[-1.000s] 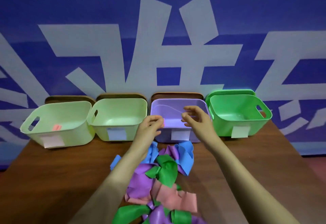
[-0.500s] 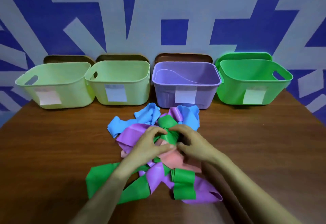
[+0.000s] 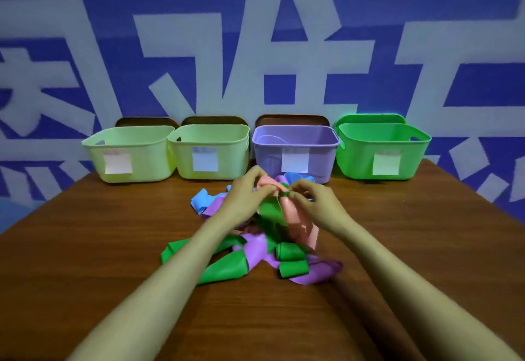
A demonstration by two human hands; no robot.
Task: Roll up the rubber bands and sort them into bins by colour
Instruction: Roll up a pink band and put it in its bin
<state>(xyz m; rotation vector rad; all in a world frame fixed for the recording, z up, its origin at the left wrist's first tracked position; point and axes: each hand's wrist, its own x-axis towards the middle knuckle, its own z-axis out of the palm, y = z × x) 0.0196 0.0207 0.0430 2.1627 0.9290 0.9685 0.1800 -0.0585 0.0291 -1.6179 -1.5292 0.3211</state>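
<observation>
1. Far edge of table [image 3: 85, 247]: two pale green bins [image 3: 150, 158] [image 3: 230, 158], then purple bin [image 3: 267, 156], then green bin [image 3: 358, 156], side by side.
2. Left hand [image 3: 244, 195]: fingers curled, pinching top of pink band [image 3: 298, 218].
3. Pink band hangs over mid-table band pile [image 3: 255, 258], in front of purple bin.
4. Right hand [image 3: 318, 204]: fingertips pinch the same band.
5. Pile: blue, purple, green bands, tangled.
</observation>
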